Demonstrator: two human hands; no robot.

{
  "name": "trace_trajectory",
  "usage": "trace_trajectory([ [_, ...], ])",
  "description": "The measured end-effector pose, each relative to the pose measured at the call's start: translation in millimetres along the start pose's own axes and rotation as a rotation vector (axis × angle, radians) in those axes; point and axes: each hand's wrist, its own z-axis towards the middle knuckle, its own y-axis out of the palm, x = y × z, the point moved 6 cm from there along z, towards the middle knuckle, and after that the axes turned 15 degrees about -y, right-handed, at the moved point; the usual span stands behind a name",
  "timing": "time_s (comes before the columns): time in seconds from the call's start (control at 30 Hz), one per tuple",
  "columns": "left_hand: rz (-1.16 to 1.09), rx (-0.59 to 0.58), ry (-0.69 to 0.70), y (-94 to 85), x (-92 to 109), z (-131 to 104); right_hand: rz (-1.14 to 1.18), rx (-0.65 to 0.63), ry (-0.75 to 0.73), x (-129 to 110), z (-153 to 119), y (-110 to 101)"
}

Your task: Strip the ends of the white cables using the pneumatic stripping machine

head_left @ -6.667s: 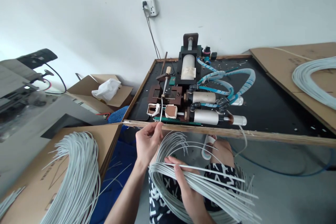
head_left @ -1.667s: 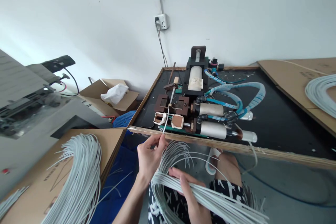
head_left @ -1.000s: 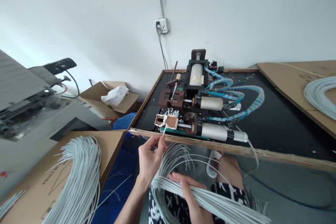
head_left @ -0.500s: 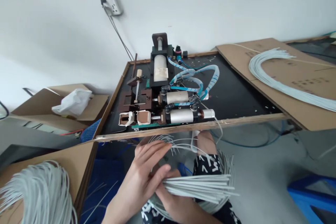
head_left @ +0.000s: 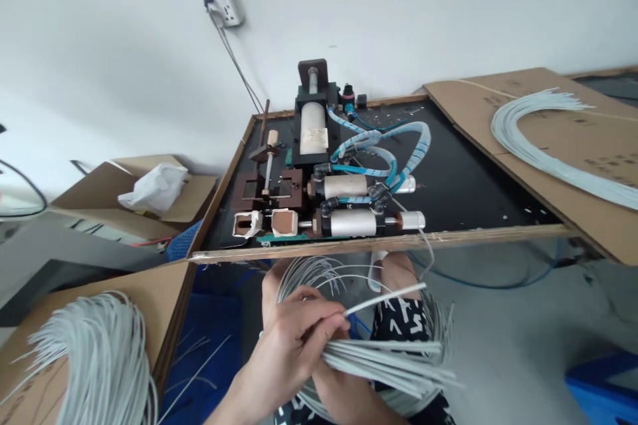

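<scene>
My left hand pinches one thin pale-grey cable between thumb and forefinger, and that cable's end points up to the right, apart from the others. Just beneath, my right hand is closed around a bundle of similar cables, whose ends fan out to the right. The left hand partly covers the right hand's fingers. Behind the hands, the rest of the coil loops across my lap, over dark patterned clothing.
A pneumatic machine stands on a black wood-edged bench. One cable bundle lies on cardboard at right, another on cardboard at left. A carton with a white bag sits behind left. A blue stool is at lower right.
My left thumb and forefinger have closed on a single cable, now raised above the bundle. The right hand still grips the bundle. The whole view has shifted slightly.
</scene>
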Motion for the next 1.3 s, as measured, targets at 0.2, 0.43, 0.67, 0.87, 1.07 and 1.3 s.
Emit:
trace_trajectory([
  [0.2, -0.2, 0.672, -0.258, -49.6, -39.7, -16.0, 0.358, 0.052, 0.278, 0.8, -0.7, 3.7],
  [0.43, -0.036, 0.896, -0.287, -67.5, -59.3, -17.2, 0.428, -0.07, 0.307, -4.5, 10.4, 9.6],
  [0.67, 0.162, 0.993, -0.179, -56.1, -72.6, -11.0, 0.497, -0.085, 0.307, -6.4, 14.4, 11.6],
  [0.87, 0.113, 0.985, -0.198, -57.9, -73.7, -10.0, 0.516, -0.071, 0.321, -12.7, 17.4, 10.1],
  [1.07, 0.053, 0.959, -0.23, -61.1, -75.3, -11.0, 0.511, -0.062, 0.304, -9.8, 15.6, 11.4],
  [1.3, -0.146, 0.784, -0.279, -62.7, -77.9, -5.2, 0.397, -0.092, 0.257, -5.6, 9.7, 9.5],
])
